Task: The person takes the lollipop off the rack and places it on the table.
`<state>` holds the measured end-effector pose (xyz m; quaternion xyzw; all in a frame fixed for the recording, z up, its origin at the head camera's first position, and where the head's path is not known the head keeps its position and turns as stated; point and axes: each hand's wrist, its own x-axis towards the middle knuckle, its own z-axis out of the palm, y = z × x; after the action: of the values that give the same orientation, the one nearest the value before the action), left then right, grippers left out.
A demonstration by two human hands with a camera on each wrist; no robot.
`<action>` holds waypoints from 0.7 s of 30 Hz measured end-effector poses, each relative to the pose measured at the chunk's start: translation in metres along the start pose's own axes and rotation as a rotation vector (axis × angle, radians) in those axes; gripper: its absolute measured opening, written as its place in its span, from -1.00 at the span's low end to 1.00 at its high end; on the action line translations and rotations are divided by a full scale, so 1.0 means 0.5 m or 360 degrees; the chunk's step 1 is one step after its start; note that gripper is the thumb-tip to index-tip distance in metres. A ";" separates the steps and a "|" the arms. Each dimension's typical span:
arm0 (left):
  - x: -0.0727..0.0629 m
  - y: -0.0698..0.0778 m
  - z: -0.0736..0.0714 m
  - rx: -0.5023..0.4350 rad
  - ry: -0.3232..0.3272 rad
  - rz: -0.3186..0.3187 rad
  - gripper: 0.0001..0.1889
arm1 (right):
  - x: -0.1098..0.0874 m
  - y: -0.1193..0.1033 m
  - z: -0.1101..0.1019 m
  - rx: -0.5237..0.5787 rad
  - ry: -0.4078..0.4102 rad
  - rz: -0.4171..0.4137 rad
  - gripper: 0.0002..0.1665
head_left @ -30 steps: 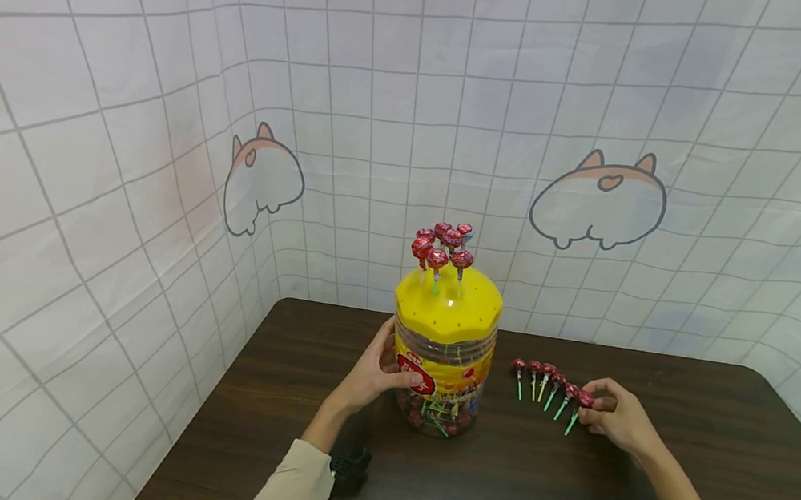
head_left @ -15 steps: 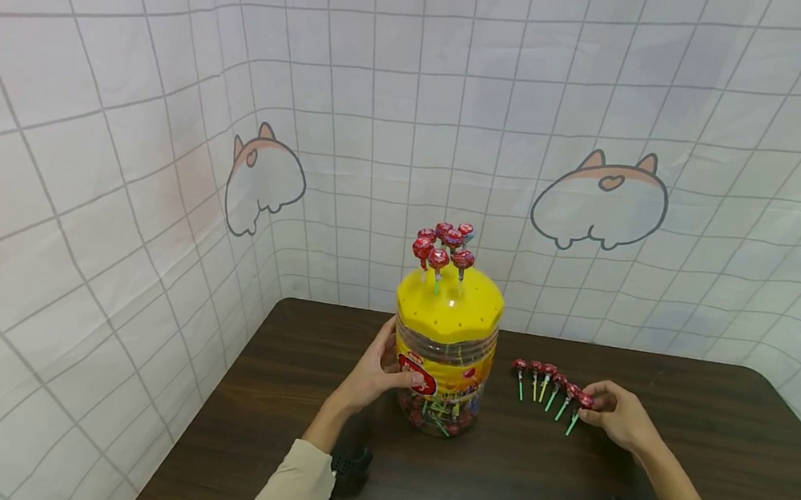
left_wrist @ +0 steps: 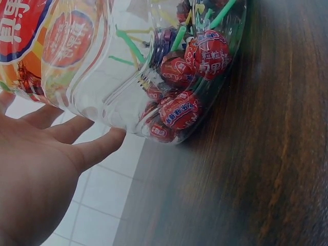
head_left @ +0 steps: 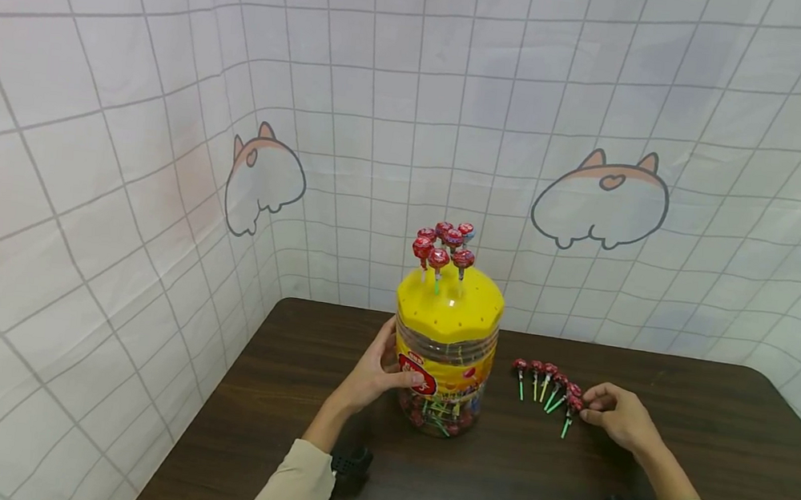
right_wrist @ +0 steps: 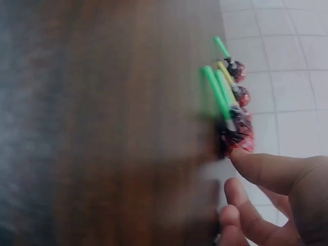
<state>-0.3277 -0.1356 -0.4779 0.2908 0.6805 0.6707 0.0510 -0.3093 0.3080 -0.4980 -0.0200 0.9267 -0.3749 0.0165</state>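
We note the jar [head_left: 470, 376] upright on the desk [head_left: 494, 484], several standing lollipops [head_left: 438, 258] in its yellow lid [head_left: 470, 309]. Left hand [head_left: 370, 374]: fingers clamped round the jar's left side. Right of the jar we see loose lollipops [head_left: 550, 369] lying in a row. Right hand [head_left: 618, 418]: at the row's right end, fingers apart; whether the thumb touches the end lollipop [head_left: 574, 403], we cannot tell.

head: even light, glint on yellow lid [head_left: 448, 313] | left wrist: fairly sharp | right wrist — tabletop [right_wrist: 128, 154] blurred
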 end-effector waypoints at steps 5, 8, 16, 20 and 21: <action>0.000 0.000 -0.001 0.0002 -0.0006 0.0004 0.01 | -0.004 -0.021 -0.021 0.0044 -0.0026 -0.0034 -0.64; 0.000 -0.001 -0.001 0.0000 -0.0007 0.0004 0.01 | -0.008 -0.058 -0.036 0.0112 -0.0013 -0.0105 -0.61; -0.001 -0.003 -0.001 0.0006 -0.0005 0.0008 0.01 | -0.016 -0.237 -0.086 0.0215 0.0051 -0.0457 -0.55; -0.001 -0.002 -0.001 0.0000 -0.0006 0.0008 0.01 | -0.021 -0.334 -0.091 0.0260 0.0126 -0.0620 -0.56; 0.000 -0.001 -0.001 -0.0001 -0.0007 0.0005 0.01 | -0.022 -0.356 -0.090 0.0285 0.0147 -0.0660 -0.56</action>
<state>-0.3280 -0.1360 -0.4786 0.2933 0.6797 0.6703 0.0514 -0.2958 0.2117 -0.3417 -0.1912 0.8656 -0.4516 -0.1015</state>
